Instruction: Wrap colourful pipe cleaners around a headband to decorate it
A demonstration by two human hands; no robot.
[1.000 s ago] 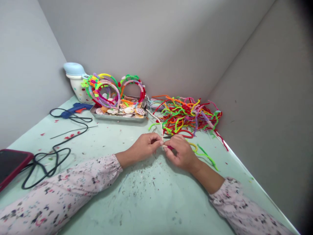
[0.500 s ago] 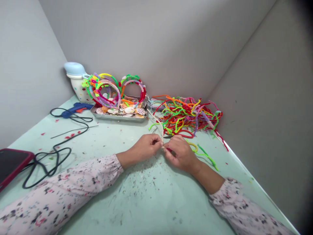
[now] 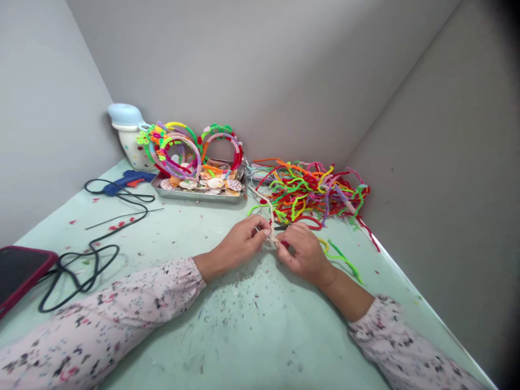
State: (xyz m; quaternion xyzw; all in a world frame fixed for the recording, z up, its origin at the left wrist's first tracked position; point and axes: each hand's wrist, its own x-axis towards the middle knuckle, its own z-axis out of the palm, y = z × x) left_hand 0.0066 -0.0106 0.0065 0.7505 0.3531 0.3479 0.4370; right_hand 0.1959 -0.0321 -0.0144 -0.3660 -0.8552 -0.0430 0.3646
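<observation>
My left hand (image 3: 239, 245) and my right hand (image 3: 303, 253) meet at the middle of the pale green table (image 3: 227, 325), fingertips pinched together. Between them runs a thin pale pink pipe cleaner (image 3: 270, 213) that rises away from the hands toward the pile behind. A bit of dark red shows under my right fingers; I cannot make out what it is. Just behind the hands lies a tangled pile of coloured pipe cleaners (image 3: 312, 189). Both forearms in flowered sleeves rest on the table.
A metal tray (image 3: 195, 194) of shells with wrapped hoops (image 3: 182, 146) stands at the back. Left of it are a white jar with a blue lid (image 3: 128, 132), a blue glue gun (image 3: 125, 179), its black cord (image 3: 93, 254) and a red-cased phone (image 3: 18, 271). Grey walls enclose the corner.
The hands stay pinched together at the same spot; the fingers have shifted slightly and the pink pipe cleaner's free end has bent a little.
</observation>
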